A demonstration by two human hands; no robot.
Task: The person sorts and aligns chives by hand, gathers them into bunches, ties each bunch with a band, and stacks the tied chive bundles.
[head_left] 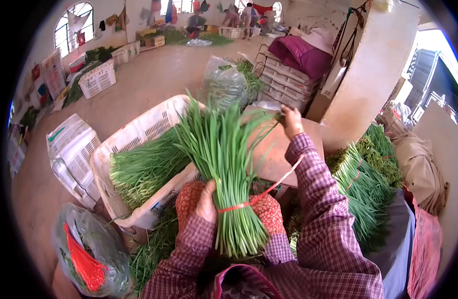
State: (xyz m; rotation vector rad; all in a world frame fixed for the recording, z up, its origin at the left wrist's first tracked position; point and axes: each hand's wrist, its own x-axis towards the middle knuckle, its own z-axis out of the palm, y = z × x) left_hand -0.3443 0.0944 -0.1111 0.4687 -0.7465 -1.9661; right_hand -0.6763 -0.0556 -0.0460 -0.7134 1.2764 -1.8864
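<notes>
A thick bundle of long green stalks (pixel 234 179) stands over my lap, cut ends toward me and leaf tips pointing away. Around its lower part runs a red tie (pixel 236 207), whose loose end stretches up to the right toward my right sleeve. My left hand (pixel 206 203) is wrapped round the left side of the bundle, just above the tie. Up and to the right, my right hand (pixel 291 121) is closed on some thin green leaves at the bundle's upper right, above a flat brown board (pixel 306 144).
Left of the bundle is a white crate (pixel 101 162) holding stalks. Red ties (pixel 84 264) lie on a plastic bag at lower left. More bundles (pixel 361 194) are at right, beside a pillar (pixel 371 65). Stacked crates (pixel 286 79) and several people stand farther back.
</notes>
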